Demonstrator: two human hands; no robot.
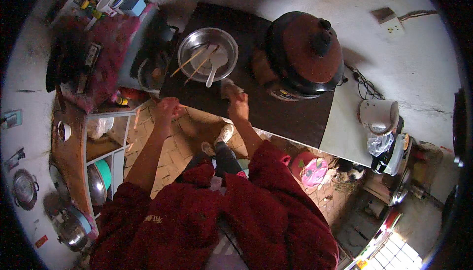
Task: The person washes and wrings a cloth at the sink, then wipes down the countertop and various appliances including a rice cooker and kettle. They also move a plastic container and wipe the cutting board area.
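My right hand (238, 106) is over the front part of a dark tabletop (284, 118), gripping a crumpled greyish cloth (227, 88) that lies against the surface. Just beyond the cloth stands a stainless steel basin (233, 61). A pale rice paddle (218, 63) and a pair of chopsticks (192, 60) with dark tips rest in it, their handles over the rim. My left hand (169, 108) is curled by the table's front left corner. Whether anything is inside its fingers is hidden.
A large electric pot (306, 52) with a reddish-brown domed lid occupies the table's right side. A dark pan (149, 74) is left of the table, beside a shelf unit (107, 151). At right are a white cylindrical container (377, 114) and a cable (367, 87). A pink bag (314, 170) lies below.
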